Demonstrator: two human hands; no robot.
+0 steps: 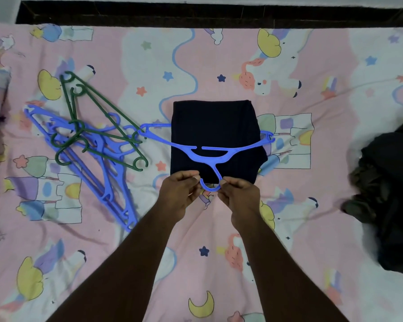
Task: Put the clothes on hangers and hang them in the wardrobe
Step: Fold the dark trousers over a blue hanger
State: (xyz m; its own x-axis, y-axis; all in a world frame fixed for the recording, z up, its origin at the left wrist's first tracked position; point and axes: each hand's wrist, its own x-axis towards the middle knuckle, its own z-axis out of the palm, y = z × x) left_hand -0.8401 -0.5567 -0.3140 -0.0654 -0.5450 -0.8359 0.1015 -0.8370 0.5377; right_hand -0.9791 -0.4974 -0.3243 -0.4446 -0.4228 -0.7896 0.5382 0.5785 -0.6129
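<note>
Both hands, left (180,189) and right (239,194), pinch the hook of a blue hanger (207,152) lying across a folded dark garment (215,135) on the bed (312,89), beside spare hangers (91,140)

Even soft indoor light, faint shadows, wide-angle bending at the edges, slight blur toward the right side

Dark garment (215,135): navy-black, folded to a neat rectangle, flat at bed centre. Blue hanger (206,149): plastic, threaded through the garment, arms jutting at 3 and 9 o'clock, hook toward 6. Spare hangers (91,140): blue and green, tangled heap at 9 o'clock. Dark clothes (389,196): crumpled pile at 3 o'clock.
</note>
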